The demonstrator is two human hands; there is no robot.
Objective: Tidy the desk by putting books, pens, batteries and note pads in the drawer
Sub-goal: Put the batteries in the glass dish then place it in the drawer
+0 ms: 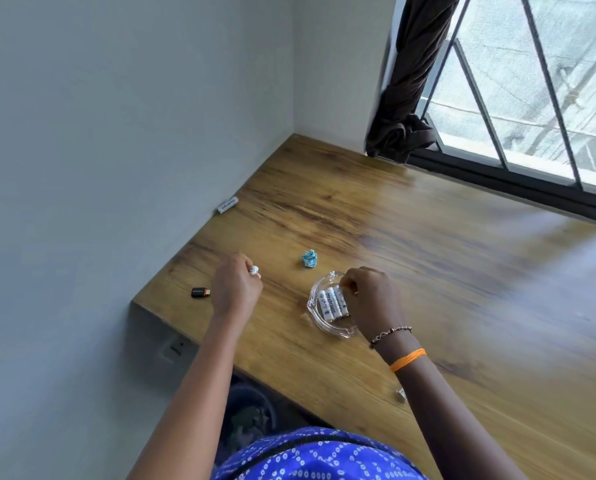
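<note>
While my left hand (236, 289) is curling round a small white battery (254, 270) above the desk (410, 258), my right hand (369, 299) is pinching one of the batteries (331, 304) lying in the glass dish (315, 323). Another battery (227, 205) is lying against the wall.

White batteries (331, 304), teal paper wad (309, 259)

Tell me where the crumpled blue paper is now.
In the head view, the crumpled blue paper lies on the desk, just beyond the glass dish, between both hands.
</note>
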